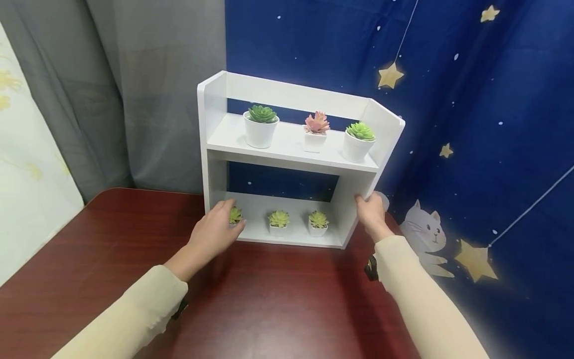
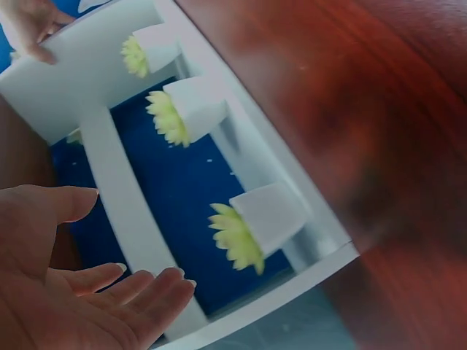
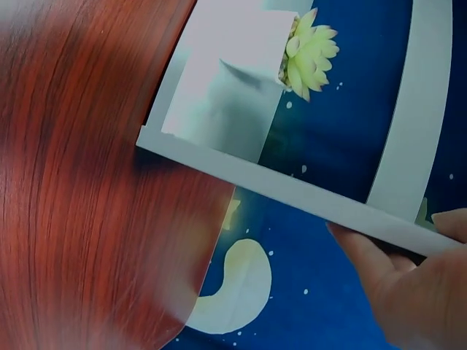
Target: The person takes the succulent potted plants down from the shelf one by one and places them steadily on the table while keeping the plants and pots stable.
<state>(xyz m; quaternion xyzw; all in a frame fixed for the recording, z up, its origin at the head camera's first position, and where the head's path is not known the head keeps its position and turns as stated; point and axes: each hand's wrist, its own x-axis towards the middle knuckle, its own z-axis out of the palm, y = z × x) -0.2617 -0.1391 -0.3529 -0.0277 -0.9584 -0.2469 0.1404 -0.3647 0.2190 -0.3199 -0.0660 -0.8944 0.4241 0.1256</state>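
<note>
A white two-tier shelf (image 1: 291, 158) stands on the table. On its upper board are a dark green succulent (image 1: 261, 127), a pink one (image 1: 315, 132) and a bright green one (image 1: 358, 142), all in white pots. Below sit three small yellow-green succulents (image 1: 278, 223); the leftmost (image 1: 235, 215) is partly covered by my left hand (image 1: 213, 227). That hand is at the shelf's left side, its fingers loosely extended in the left wrist view with nothing held. My right hand (image 1: 371, 212) grips the right side panel (image 3: 263, 182), thumb on one face and fingers on the other.
The dark red wooden table (image 1: 278, 299) extends in front of the shelf and to its left. Behind hang a grey curtain (image 1: 166, 99) and a blue curtain (image 1: 309, 40) with stars and a cat figure. The table's right edge lies close to the shelf.
</note>
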